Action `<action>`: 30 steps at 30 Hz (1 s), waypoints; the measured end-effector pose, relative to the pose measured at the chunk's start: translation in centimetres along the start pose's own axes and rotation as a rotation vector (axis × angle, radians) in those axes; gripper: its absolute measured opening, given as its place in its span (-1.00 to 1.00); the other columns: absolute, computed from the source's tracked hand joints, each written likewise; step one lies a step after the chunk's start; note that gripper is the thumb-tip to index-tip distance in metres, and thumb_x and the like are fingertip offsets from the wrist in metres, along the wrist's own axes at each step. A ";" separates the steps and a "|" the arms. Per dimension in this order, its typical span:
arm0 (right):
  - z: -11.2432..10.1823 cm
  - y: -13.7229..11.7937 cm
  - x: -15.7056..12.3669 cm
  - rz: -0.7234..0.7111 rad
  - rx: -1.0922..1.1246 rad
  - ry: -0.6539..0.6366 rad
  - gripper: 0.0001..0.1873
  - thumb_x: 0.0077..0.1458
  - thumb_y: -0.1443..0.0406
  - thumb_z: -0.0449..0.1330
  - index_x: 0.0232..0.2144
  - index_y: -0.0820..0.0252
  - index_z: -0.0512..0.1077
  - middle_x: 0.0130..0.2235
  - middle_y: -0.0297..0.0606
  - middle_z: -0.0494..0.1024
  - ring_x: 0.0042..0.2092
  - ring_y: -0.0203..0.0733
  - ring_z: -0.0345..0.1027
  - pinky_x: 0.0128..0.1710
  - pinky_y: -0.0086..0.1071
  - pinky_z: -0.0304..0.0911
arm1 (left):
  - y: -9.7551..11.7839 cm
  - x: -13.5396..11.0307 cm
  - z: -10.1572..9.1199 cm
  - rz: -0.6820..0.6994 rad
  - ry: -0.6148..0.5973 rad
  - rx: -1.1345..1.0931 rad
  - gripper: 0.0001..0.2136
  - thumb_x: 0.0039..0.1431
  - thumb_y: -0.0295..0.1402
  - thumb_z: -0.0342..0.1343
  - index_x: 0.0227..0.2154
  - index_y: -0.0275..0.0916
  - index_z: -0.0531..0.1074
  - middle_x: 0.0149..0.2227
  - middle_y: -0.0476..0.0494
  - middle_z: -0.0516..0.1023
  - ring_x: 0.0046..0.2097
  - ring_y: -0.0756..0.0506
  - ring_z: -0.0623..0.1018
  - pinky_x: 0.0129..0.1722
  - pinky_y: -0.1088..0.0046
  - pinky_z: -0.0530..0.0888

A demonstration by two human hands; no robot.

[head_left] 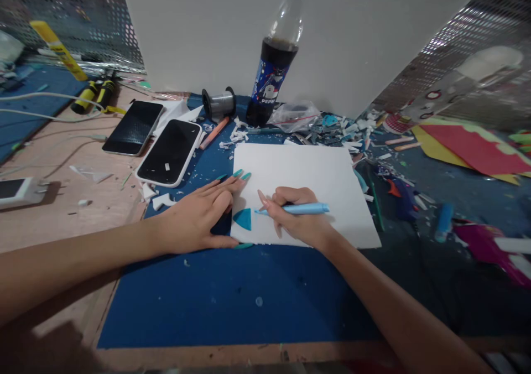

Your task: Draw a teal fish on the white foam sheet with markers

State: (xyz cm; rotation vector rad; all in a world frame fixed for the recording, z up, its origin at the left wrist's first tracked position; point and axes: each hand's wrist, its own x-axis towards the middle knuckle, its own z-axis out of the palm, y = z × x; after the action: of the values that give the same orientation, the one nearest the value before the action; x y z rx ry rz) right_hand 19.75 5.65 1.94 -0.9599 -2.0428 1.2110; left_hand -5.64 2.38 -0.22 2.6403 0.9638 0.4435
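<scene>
A white sheet (298,164) lies on a dark blue mat (232,302) in front of me. My right hand (301,211) is closed round a light blue marker (309,208), its tip at or just above the sheet. Close to that tip, near the sheet's left edge, is a small blue shape (243,219) with one curved side; I cannot tell whether it is drawn or a loose piece. My left hand (203,213) rests with fingers stretched out over the sheet's left edge, fingertips on the sheet and thumb by its lower left corner.
Two phones (170,152) lie at left, beside a charger (22,191). Behind the sheet stand a cola bottle (269,81) and a wire spool (219,105). White scraps (352,133) litter the back right. Further right are a purple glue gun (402,197) and coloured sheets (473,147).
</scene>
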 end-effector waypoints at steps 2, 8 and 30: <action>0.0 0.0 0.0 0.006 -0.019 -0.008 -0.54 0.25 0.27 0.14 -0.64 0.11 0.06 -0.72 -0.50 0.26 -0.65 -0.41 0.27 -0.42 -0.41 0.39 | 0.0 0.0 0.1 -0.003 0.000 -0.004 -0.59 0.31 0.07 0.12 -0.23 -0.16 0.16 0.43 -0.60 0.03 0.47 -0.34 0.03 0.37 -0.09 0.27; -0.2 0.0 0.0 -0.010 -0.110 -0.021 -0.52 0.25 0.28 0.14 -0.65 0.12 0.05 -0.71 -0.47 0.26 -0.64 -0.42 0.21 -0.52 -0.43 0.24 | -0.1 0.0 0.2 -0.018 -0.007 -0.039 -0.58 0.29 0.07 0.14 -0.17 -0.18 0.21 0.44 -0.56 0.02 0.47 -0.34 0.04 0.40 -0.05 0.22; -0.5 0.1 -0.1 -0.049 -0.044 -0.112 -0.51 0.25 0.25 0.14 -0.68 0.12 0.10 -0.67 -0.44 0.21 -0.60 -0.39 0.10 -0.51 -0.40 0.19 | -0.1 -0.1 0.1 -0.019 0.001 -0.034 -0.49 0.29 0.08 0.14 0.05 -0.22 0.22 0.46 -0.49 -0.02 0.47 -0.31 0.02 0.42 0.00 0.19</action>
State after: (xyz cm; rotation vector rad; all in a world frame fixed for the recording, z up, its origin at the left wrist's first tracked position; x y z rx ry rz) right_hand 20.21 5.84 2.04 -0.8749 -2.1758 1.2236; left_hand -5.73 2.40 -0.39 2.5993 0.9718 0.4531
